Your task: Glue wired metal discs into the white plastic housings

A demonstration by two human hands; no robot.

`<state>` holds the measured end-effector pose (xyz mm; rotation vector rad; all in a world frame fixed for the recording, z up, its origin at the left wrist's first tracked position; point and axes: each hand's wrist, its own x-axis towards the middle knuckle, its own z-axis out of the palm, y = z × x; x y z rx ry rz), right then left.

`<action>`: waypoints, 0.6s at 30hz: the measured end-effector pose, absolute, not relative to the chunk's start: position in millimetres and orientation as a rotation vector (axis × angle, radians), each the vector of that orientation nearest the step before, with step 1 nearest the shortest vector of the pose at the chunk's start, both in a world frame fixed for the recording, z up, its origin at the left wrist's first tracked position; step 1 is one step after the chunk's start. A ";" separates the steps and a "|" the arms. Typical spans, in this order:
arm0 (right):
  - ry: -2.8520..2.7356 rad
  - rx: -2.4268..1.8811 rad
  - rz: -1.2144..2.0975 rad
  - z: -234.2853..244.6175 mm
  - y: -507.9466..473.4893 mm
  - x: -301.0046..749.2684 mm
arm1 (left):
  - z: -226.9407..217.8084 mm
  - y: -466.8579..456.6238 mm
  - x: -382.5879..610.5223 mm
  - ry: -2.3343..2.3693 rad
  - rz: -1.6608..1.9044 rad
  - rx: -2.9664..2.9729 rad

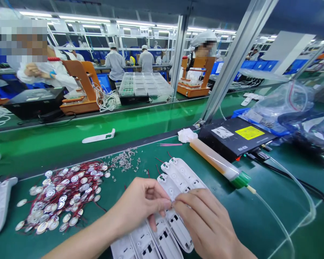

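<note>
Working low over the green table (280, 194), held both hands above the row of white shells (162, 237), near the middle, perhaps to see tiny parts well. Held the left hand (151, 203) in a narrow pinch, thumb tip close to first finger. Held the right hand (202, 212) just beside it, fingertips bunched close too, most likely for small, careful work with both at once. Could not tell of any small thing between the fingertips, too tiny and hidden to see.

Had the shells lying side by side, hollow sides up, probably to reach inside each one with ease. Saw thin red wires (158, 167) poking past the far ends. Had a heap of shiny round discs (62, 196) on the left, likely close for quick picking. Had a scatter of little bits (123, 160) next to the heap, seemingly spread out for picking one by one. Had pink tweezers (169, 144) past the shells, near a crumpled white tissue (187, 135), perhaps out of the way yet easy to grab. Had a long orange tube (216, 158) on the right, beside a black box (236, 136), maybe to avoid a tangle between wires and hose (275, 219).
</note>
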<state>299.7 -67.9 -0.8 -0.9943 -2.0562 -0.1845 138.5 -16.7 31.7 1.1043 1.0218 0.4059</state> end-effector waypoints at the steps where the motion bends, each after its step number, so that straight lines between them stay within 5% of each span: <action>1: -2.070 -0.976 -0.208 -1.4 -69.1 298.5 | 30.5 -20.4 138.1 1.012 0.381 1.062; 5: -2.092 -0.926 -0.297 -3.1 -74.5 302.1 | 24.4 -22.5 132.9 1.041 0.248 1.121; 10: -2.056 -1.068 -0.157 -0.4 -72.8 336.5 | 13.6 25.8 110.6 1.347 0.302 2.025; 18: -2.058 -1.249 -0.125 -7.1 -69.8 387.5 | -19.6 59.9 95.9 1.348 0.275 2.305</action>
